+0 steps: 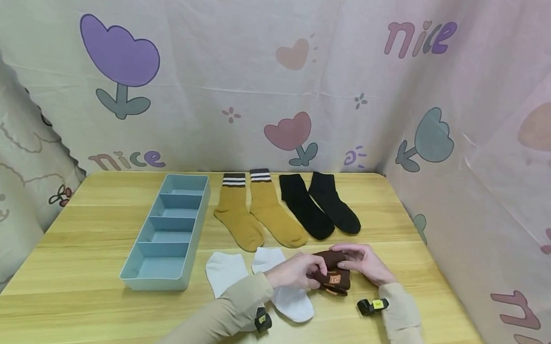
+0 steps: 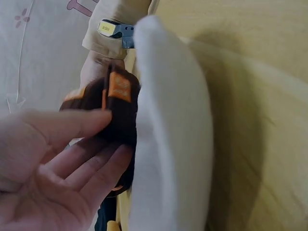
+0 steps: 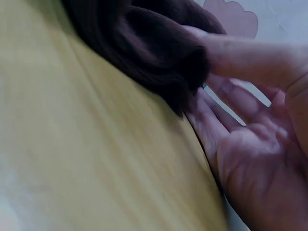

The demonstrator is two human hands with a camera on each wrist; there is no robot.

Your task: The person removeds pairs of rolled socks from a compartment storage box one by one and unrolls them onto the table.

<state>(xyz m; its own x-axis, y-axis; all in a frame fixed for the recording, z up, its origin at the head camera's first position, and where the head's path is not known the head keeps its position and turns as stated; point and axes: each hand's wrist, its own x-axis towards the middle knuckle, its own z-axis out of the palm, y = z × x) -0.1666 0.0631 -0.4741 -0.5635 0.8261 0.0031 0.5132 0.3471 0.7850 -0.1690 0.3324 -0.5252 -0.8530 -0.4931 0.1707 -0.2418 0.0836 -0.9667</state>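
Folded brown socks [image 1: 342, 287] with orange labels lie between my two hands at the right front of the table. My left hand [image 1: 294, 272] pinches their left side between thumb and fingers, reaching over a white sock [image 1: 294, 306]. On the opposite side, my right hand [image 1: 368, 264] holds the brown fabric, thumb in front and fingers behind. In the right wrist view the brown socks [image 3: 159, 53] show loose folds close to the wood. The left wrist view has a white sock [image 2: 171, 130] right beside the brown bundle [image 2: 122, 120], partly hiding it.
Another white sock [image 1: 225, 272] lies left, partly under my left forearm. Behind are two mustard socks [image 1: 235, 206] with striped cuffs and two black socks [image 1: 308, 208]. A blue-grey box [image 1: 185, 272] with several compartments stands left. Printed curtains [image 1: 214, 84] border the table.
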